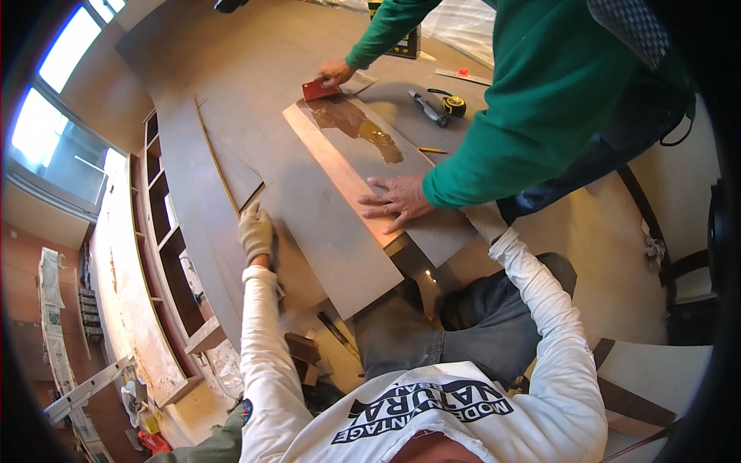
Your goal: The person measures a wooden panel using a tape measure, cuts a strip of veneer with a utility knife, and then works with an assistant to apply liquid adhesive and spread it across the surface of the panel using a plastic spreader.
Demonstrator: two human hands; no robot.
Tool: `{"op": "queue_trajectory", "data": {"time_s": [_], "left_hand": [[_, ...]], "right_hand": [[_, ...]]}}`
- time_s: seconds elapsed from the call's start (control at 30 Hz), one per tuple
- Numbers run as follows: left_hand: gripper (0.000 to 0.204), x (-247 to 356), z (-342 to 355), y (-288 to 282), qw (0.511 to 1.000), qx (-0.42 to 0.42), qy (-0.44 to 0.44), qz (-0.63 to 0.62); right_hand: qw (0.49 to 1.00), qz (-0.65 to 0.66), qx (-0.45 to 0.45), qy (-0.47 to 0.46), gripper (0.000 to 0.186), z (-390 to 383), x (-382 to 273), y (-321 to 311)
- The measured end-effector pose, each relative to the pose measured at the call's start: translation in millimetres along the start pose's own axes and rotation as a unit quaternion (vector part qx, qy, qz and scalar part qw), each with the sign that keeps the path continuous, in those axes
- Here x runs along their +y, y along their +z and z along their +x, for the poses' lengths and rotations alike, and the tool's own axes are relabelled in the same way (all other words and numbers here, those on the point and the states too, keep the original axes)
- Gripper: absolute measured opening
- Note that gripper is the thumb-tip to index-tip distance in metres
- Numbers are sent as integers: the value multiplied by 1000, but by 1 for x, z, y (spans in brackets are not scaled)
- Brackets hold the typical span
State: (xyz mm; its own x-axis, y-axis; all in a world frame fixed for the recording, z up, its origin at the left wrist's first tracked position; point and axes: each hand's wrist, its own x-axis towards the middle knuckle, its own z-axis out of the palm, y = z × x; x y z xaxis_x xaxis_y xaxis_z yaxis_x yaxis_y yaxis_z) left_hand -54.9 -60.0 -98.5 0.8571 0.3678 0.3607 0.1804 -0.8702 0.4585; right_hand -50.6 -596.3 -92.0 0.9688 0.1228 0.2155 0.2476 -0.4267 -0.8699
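My left hand [255,234], in a pale work glove, is closed at the corner of a thin grey sheet [220,166] with a wood-coloured edge. What its fingers grip, if anything, is hidden. My right hand [486,224] is at the near right end of a grey board [440,235], its fingers partly hidden behind a co-worker's arm. Across the board runs a bare wood strip [332,154]. Brown, wet-looking glue [347,123] covers part of the grey surface beside it. The co-worker's one hand holds a red spreader [318,90] at the glue; the other presses flat on the strip.
A claw-like hand tool [429,108], a yellow tape measure [454,105], a pencil [432,150] and a metal ruler [463,76] lie on the table to the right. Wood offcuts [311,374] lie below the table's near edge. An open-compartment wooden frame [166,224] stands at the left.
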Motion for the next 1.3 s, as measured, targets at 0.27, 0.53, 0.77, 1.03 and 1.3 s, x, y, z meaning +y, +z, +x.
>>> {"op": "queue_trajectory", "data": {"time_s": [0.27, 0.53, 0.77, 1.03, 1.3], "left_hand": [[36, 163, -16, 63, 960, -59, 273, -29], [33, 158, -29, 78, 987, 20, 140, -79], [24, 92, -1, 18, 993, 69, 75, -62], [36, -38, -29, -45, 972, 81, -80, 204], [42, -31, -30, -38, 979, 18, -73, 188]], "right_hand": [[999, -2, 16, -31, 41, 4, 12, 7], [969, -181, 39, -162, 40, 3, 30, 5], [994, -77, -4, -80, 54, 5, 31, 4], [981, -152, -12, -117, 45, 6, 45, 7], [988, -120, -19, -98, 50, 3, 43, 2]]}}
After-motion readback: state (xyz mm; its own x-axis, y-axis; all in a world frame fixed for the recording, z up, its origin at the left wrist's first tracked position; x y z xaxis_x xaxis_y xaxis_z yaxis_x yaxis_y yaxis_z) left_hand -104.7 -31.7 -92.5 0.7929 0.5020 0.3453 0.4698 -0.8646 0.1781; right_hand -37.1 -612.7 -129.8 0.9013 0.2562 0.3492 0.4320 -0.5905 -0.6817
